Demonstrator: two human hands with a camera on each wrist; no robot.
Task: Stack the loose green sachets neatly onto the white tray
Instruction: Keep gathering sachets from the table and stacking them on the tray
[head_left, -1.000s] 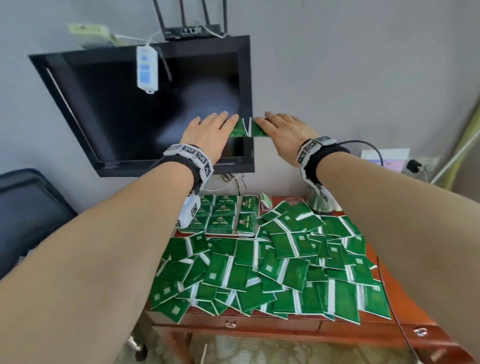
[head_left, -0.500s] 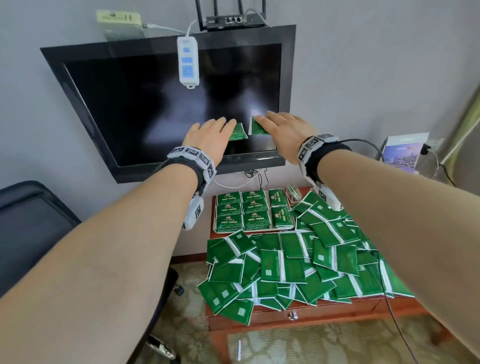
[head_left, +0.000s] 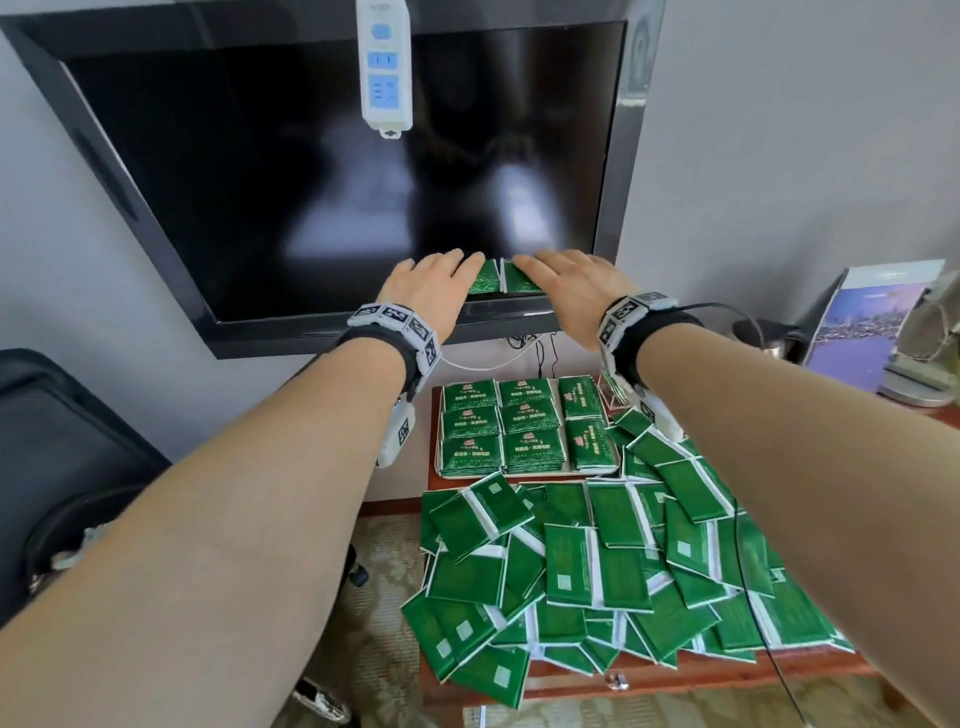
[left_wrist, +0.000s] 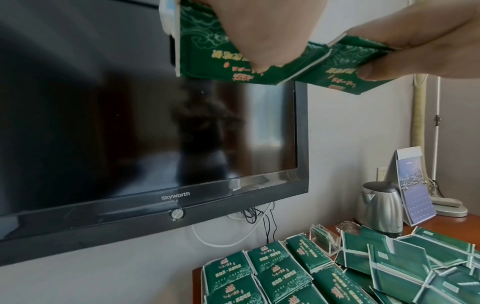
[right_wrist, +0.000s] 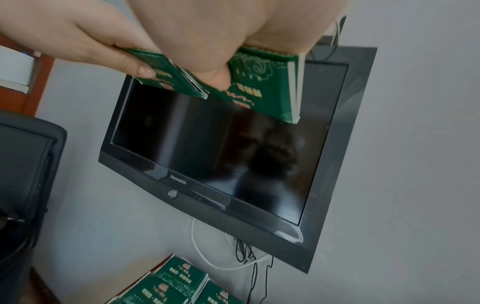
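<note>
High above the table (head_left: 571, 680), before the TV (head_left: 332, 171): left hand (head_left: 426, 291) and right hand (head_left: 571, 291), each pinching a small sachet bundle (head_left: 501, 278) edge to edge. White tray (head_left: 615, 467) directly below, slightly nearer the left; loose sachets (head_left: 597, 571) nearer still.

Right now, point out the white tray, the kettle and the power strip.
white tray (head_left: 519, 474): head view, near rim below the stacked sachets.
kettle (left_wrist: 381, 207): left wrist view, steel body.
power strip (head_left: 383, 67): head view, front face, hanging over the screen.

Daylit, soft, even; shadows faint. Pale glare patches on TV screen (head_left: 332, 171). Wide-angle bowing at frame edges. Wrist views: hands near lens soft, bkgd slightly blurred.
</note>
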